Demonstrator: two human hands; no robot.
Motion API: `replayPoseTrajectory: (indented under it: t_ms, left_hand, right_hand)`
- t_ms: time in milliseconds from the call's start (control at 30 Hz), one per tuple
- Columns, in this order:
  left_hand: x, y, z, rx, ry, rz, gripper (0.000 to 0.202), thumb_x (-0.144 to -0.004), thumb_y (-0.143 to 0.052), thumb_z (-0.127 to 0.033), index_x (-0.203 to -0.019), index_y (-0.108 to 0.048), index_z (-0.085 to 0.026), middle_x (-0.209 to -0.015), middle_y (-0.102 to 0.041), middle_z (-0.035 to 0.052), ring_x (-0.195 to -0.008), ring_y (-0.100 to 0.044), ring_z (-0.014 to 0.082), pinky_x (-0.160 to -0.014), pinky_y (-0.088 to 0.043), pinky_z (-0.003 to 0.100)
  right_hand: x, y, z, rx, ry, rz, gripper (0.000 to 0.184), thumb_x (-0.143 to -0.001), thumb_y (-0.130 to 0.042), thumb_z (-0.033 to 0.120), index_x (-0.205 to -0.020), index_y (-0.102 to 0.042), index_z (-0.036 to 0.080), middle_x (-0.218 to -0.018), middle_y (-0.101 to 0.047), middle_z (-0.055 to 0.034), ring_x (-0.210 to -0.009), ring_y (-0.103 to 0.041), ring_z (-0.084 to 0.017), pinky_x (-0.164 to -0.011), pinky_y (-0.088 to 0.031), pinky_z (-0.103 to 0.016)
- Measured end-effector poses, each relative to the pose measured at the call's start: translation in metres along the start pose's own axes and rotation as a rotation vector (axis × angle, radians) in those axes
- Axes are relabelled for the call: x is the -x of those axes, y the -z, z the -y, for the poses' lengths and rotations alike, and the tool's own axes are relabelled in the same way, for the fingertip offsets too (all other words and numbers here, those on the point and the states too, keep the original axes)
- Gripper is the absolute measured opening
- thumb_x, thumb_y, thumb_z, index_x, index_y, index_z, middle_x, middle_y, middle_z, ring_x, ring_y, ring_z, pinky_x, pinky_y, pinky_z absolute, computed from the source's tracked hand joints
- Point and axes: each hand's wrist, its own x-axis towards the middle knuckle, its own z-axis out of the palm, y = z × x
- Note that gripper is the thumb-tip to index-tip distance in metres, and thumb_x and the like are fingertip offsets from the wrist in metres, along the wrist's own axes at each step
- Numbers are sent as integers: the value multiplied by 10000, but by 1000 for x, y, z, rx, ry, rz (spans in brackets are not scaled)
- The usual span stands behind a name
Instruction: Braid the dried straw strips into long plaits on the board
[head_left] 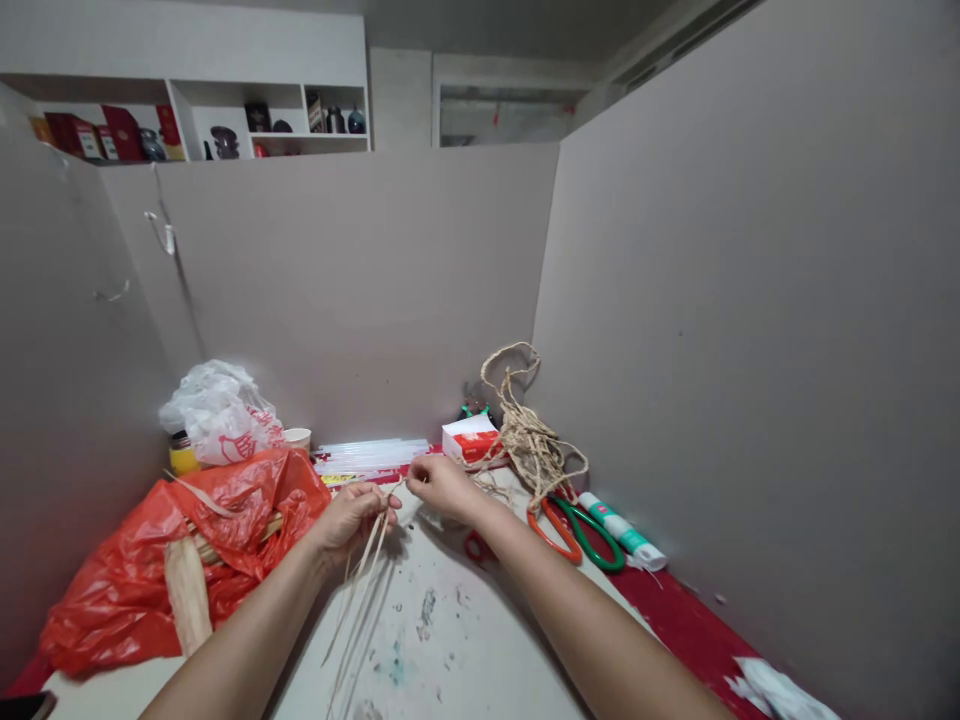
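Note:
My left hand (358,515) is closed on thin straw-coloured fibre strands (365,570), whose loose ends trail down toward me over the board. Close beside it, my right hand (439,487) pinches the short twisted end of the same strands with thumb and forefinger. A narrow twisted length spans the small gap between both hands. Behind my right forearm lies a heap of braided straw rope (529,445). Partly hidden under that forearm is a small red loop (475,546), perhaps a scissors handle.
On the left, a red plastic bag (247,510) holds dry husk strips (187,595). A white bag (225,410), paper cup (298,438), clear sticks (367,455) and red-white box (471,438) line the back. Orange and green loops (592,535) and a roll (622,530) lie right. Grey partitions enclose the table.

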Motion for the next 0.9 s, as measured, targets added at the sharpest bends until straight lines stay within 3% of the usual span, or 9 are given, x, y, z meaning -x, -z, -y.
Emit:
replayPoseTrajectory:
  t_ms: [100, 200, 400, 533, 667, 800, 900]
  left_hand:
    - [3, -8, 0, 2, 5, 2, 164, -621, -672, -177, -617, -516, -124, -831, -661, 82, -569, -584, 91, -545, -460, 214]
    - [6, -19, -2, 0, 4, -42, 153, -622, -654, -178, -597, -510, -131, -685, -659, 69, -524, -572, 95, -526, -439, 207]
    - [7, -27, -5, 84, -133, -162, 106, -606, -616, -150, -576, -516, -135, -592, -631, 31, -536, -573, 99, -547, -439, 203]
    - [6, -28, -4, 101, -132, -171, 98, -627, -613, -178, -613, -526, -137, -629, -642, 35, -549, -588, 109, -574, -464, 227]
    - [4, -29, 0, 24, -125, -241, 137, -617, -628, -177, -565, -509, -136, -538, -585, 7, -558, -597, 117, -550, -456, 202]
    - [2, -30, 3, 115, -6, -142, 78, -605, -620, -141, -601, -545, -121, -601, -615, 34, -535, -586, 105, -534, -464, 204]
    - [4, -31, 4, 167, 8, -133, 44, -608, -606, -112, -635, -572, -107, -685, -646, 64, -558, -591, 102, -535, -468, 199]
  right_hand:
    - [-1, 2, 7, -323, -61, 36, 36, -674, -527, 180, -642, -527, 164, -569, -575, 14, -561, -573, -124, -514, -427, -217]
    - [6, 3, 23, -716, -138, 88, 73, -636, -576, 194, -626, -509, 165, -556, -581, 19, -547, -579, -123, -494, -442, -215]
    - [26, 0, 30, -1002, -337, 128, 78, -626, -611, 204, -595, -575, 142, -561, -594, -6, -493, -535, -89, -424, -395, -175]
    - [29, -3, 22, -1076, -396, 74, 116, -637, -657, 238, -661, -647, 126, -678, -643, -52, -596, -589, -111, -506, -464, -192]
    - [26, -4, 13, -993, -287, -27, 129, -630, -697, 255, -672, -671, 136, -746, -665, -55, -724, -618, -144, -625, -495, -224]
    - [26, -4, 8, -1048, -235, 34, 151, -651, -698, 291, -710, -681, 153, -772, -676, -46, -723, -607, -141, -664, -481, -249]
    - [29, -3, 7, -1073, -267, 80, 141, -649, -704, 281, -719, -687, 160, -775, -677, -39, -727, -603, -137, -624, -451, -226]
